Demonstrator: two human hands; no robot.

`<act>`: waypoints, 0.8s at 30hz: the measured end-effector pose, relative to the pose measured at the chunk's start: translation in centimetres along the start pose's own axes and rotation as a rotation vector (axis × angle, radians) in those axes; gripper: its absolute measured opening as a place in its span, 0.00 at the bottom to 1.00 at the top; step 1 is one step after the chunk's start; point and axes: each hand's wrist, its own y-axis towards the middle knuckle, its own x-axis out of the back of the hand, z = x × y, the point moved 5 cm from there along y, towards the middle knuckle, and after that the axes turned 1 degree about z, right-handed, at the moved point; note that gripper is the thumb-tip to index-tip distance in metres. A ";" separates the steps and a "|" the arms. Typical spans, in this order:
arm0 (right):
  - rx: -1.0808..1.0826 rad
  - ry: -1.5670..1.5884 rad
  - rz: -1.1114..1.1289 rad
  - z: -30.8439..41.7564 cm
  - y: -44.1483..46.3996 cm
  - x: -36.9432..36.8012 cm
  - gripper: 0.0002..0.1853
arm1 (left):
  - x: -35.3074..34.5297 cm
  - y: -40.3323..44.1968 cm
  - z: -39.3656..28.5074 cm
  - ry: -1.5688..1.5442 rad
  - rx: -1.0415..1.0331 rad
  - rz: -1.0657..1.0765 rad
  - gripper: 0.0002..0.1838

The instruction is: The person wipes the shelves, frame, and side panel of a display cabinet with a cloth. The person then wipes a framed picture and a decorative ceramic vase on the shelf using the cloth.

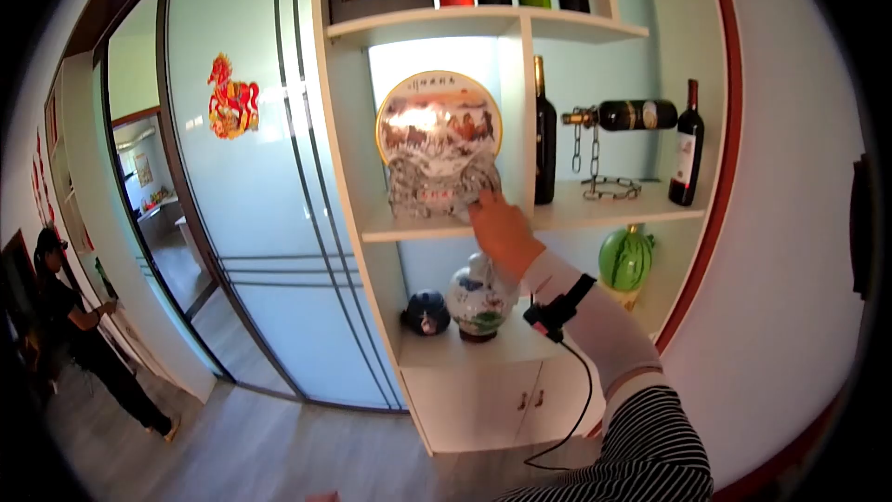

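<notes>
At the near edge a sliver of what looks like the left hand (323, 497) shows, too little to tell whether its fingers are apart or together. From the near right a striped sleeve (650, 437) reaches up to the right hand (503, 232), a strap (557, 311) and a hanging cable (587, 381) at its wrist. Its fingers meet the right end of the clear stand (413, 193) on the middle shelf (590, 215); whether they clamp it I cannot tell. The stand probably props the round plate (439, 121) upright so its picture faces out. Below, a vase (478, 302) stands beside a dark jar (428, 310), with a green melon ornament (626, 258) to the right; the forearm crosses in front of the lower shelves and hides part of them. Right of the divider, a tall bottle (544, 153) stands closest to the hand and seems the likeliest thing to be knocked. Beyond it, a chain (610, 189) bears a lying bottle (636, 115) by its neck, presumably for show. Far left, past the glass door (237, 195), stands a person (82, 325) in dark clothes
</notes>
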 end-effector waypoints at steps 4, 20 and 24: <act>-0.177 -0.070 0.155 -2.0 -0.3 -0.4 0.08 | 8.2 -0.8 -18.8 -0.151 -0.304 0.001 0.24; -0.171 0.075 -0.054 -2.7 -1.2 -0.9 0.10 | 20.0 0.1 -61.5 -0.507 -1.105 -0.287 0.28; -0.217 0.108 -0.070 -2.5 -1.9 -1.3 0.10 | 20.8 3.3 -64.2 -0.463 -0.959 -0.469 0.40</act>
